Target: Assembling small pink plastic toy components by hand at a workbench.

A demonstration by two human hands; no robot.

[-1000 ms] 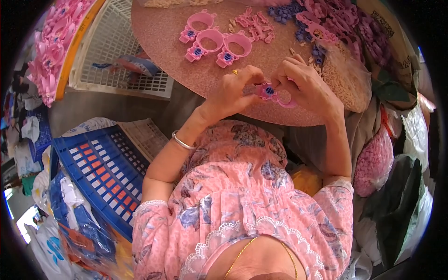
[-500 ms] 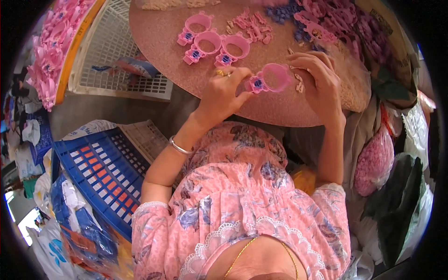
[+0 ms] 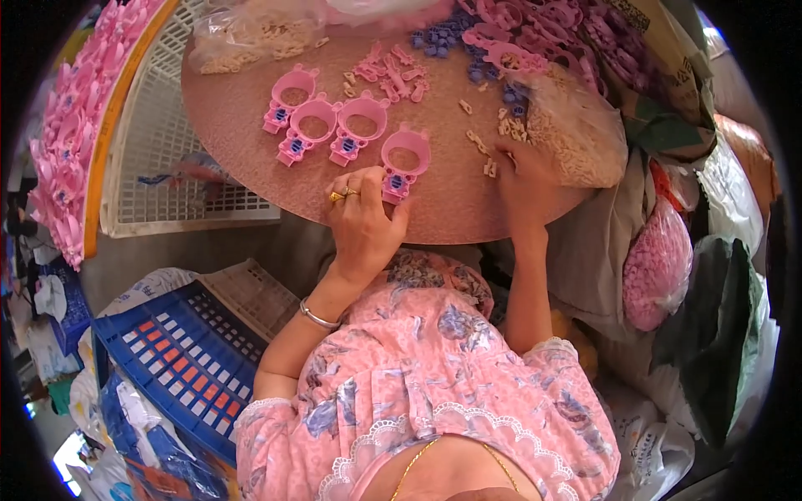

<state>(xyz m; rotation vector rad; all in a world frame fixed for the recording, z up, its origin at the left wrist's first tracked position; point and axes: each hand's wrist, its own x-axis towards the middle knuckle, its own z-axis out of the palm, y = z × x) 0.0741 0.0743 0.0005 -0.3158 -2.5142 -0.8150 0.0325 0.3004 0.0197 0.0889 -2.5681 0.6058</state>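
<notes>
My left hand (image 3: 366, 213) is closed on the lower end of a pink plastic ring part (image 3: 428, 156) with small ears and a blue piece set in its tab. The ring lies over the near part of the round table, its open loop pointing away from me. My right hand (image 3: 532, 185) is at the small beige plastic pieces (image 3: 489, 168) on the table's right side. Its fingers are blurred, and whether they hold a piece is hidden. Three similar pink ring parts (image 3: 362, 122) with blue pieces sit together beyond my left hand.
On the round table (image 3: 242, 159) lie loose pink pieces (image 3: 391, 73), blue pieces (image 3: 440, 35) and a clear bag of beige pieces (image 3: 576, 125). Pink parts are heaped at the far right. A white crate (image 3: 188, 219) stands left, with a blue basket (image 3: 180, 351) nearer me.
My left hand has turned the pink ring part so its loop points away from me. My right hand has drawn away from the ring to the beige pieces. The whole view has shifted.
</notes>
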